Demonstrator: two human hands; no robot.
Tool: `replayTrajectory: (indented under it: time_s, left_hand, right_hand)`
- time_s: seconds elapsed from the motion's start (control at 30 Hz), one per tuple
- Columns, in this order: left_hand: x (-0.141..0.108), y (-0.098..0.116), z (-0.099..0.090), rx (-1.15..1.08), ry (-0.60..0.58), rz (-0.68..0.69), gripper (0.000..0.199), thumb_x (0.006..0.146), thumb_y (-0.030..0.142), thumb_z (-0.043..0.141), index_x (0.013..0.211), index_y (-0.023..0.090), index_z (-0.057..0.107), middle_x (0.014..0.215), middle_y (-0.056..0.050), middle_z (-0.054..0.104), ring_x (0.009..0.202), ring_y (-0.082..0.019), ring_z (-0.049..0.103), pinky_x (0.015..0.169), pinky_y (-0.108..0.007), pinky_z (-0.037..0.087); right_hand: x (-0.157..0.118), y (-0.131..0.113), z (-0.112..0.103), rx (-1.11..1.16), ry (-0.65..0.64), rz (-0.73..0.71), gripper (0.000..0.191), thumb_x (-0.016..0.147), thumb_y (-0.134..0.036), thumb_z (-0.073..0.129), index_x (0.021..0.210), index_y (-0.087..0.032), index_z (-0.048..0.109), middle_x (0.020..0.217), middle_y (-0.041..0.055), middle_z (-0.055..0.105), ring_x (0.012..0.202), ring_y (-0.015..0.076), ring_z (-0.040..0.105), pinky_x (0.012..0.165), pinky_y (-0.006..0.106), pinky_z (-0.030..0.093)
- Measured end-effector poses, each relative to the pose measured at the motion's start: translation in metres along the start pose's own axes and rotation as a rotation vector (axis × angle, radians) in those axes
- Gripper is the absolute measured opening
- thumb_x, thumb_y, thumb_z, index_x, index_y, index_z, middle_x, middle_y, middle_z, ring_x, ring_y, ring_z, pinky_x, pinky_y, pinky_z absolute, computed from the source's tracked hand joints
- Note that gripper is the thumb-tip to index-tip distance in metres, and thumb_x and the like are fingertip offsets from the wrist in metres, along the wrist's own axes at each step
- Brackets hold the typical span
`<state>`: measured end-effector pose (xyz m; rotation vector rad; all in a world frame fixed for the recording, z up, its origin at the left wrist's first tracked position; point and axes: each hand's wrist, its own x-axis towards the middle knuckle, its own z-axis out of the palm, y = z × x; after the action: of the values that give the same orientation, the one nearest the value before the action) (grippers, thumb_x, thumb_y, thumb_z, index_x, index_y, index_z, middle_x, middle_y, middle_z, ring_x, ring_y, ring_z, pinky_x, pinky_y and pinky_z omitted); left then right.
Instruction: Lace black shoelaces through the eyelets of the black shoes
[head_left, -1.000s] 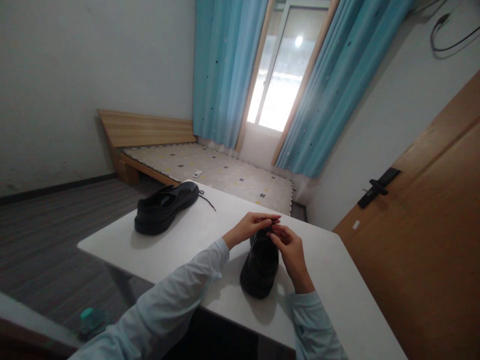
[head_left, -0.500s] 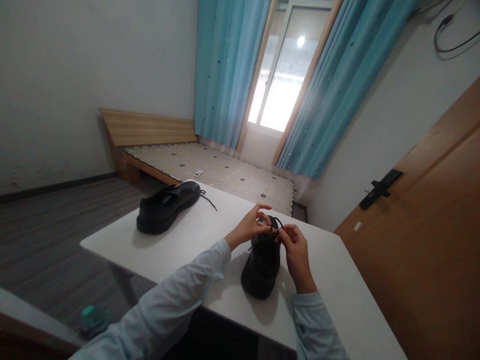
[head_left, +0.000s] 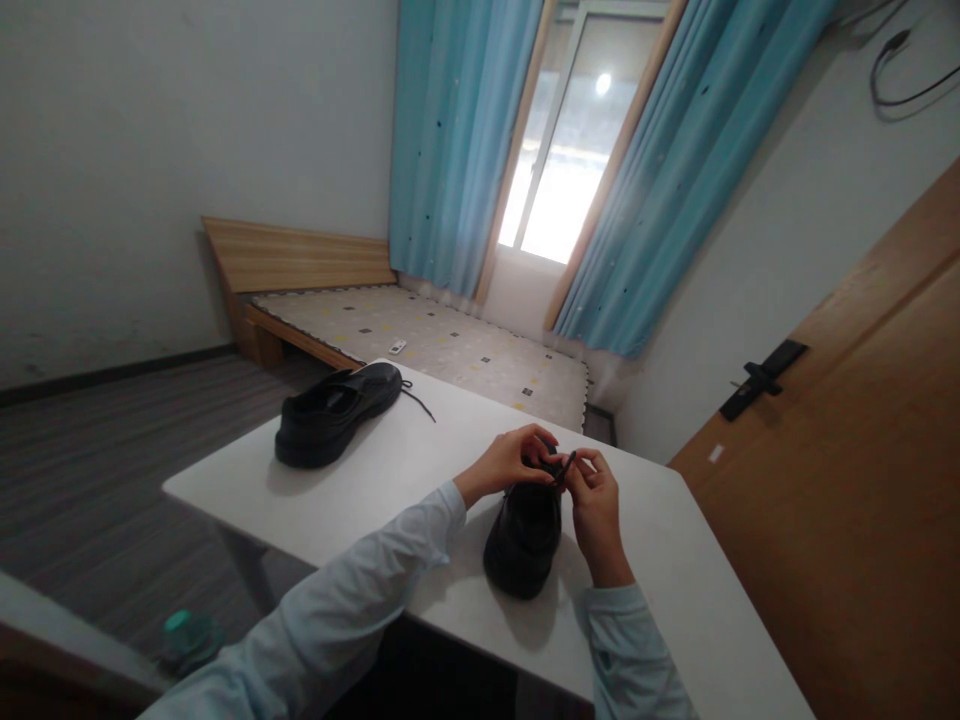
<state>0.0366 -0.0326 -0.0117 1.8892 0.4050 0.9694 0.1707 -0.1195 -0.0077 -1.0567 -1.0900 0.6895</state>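
A black shoe [head_left: 523,545] stands upright on the white table [head_left: 420,440], heel towards me. Over its front, my left hand [head_left: 517,460] has its fingers curled together at the laces. My right hand [head_left: 595,500] pinches a dark shoelace [head_left: 566,468] just right of the shoe's tongue. The two hands' fingertips nearly meet there, and they hide most of the lacing and the toe. A second black shoe [head_left: 330,420] rests at the table's far left, its lace trailing on the tabletop.
Beyond the table is a bed [head_left: 450,330] with a small white remote [head_left: 397,347] on it. A wooden door [head_left: 847,480] with a black handle stands to the right. A bottle with a green cap [head_left: 180,625] is at lower left, below table height.
My left hand's fingers have curled down and inward over the laces; the raised forefinger has lowered. The lace loop between the hands has drawn in. My right hand stays nearly in place.
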Motion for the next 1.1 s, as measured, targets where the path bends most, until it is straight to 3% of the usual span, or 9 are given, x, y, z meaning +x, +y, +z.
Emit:
replayTrajectory:
  time_s: [0.1,0.37,0.6,1.1]
  left_hand:
    - [-0.0012,0.0034,-0.0004,0.137,0.012,0.027,0.041,0.063,0.034,0.075,0.098,0.017,0.061,0.085,-0.002,0.067,0.078,-0.014,0.059,0.071,-0.025,0.044]
    - [-0.0031,0.0070,0.0018,0.227,-0.005,0.088,0.023,0.072,0.028,0.067,0.093,0.018,0.060,0.088,-0.001,0.070,0.087,-0.017,0.064,0.080,-0.026,0.044]
    - [-0.0043,0.0090,0.0001,0.189,-0.002,0.066,0.030,0.072,0.031,0.068,0.097,0.018,0.058,0.084,-0.001,0.070,0.080,-0.015,0.065,0.076,-0.025,0.044]
    - [0.0006,0.0044,-0.0065,0.034,-0.049,0.018,0.036,0.065,0.037,0.074,0.089,0.014,0.061,0.075,-0.001,0.062,0.069,-0.012,0.057,0.065,-0.023,0.042]
  right_hand:
    - [-0.0007,-0.0013,0.0017,0.044,-0.006,0.012,0.027,0.076,-0.039,0.065,0.084,-0.022,0.047,0.077,0.0020,0.071,0.056,0.0130,0.058,0.050,0.023,0.039]
    - [-0.0004,-0.0053,0.0012,0.062,0.066,-0.006,0.024,0.079,-0.040,0.062,0.084,-0.023,0.046,0.086,0.0026,0.069,0.058,0.0117,0.058,0.045,0.021,0.039]
    - [-0.0016,-0.0047,-0.0017,0.018,0.087,-0.073,0.021,0.081,-0.040,0.060,0.083,-0.020,0.052,0.094,0.0047,0.066,0.062,0.0114,0.058,0.042,0.019,0.041]
    - [-0.0017,-0.0044,-0.0018,0.111,0.079,-0.022,0.021,0.078,-0.039,0.064,0.082,-0.021,0.054,0.091,0.0024,0.064,0.062,0.0115,0.059,0.043,0.020,0.046]
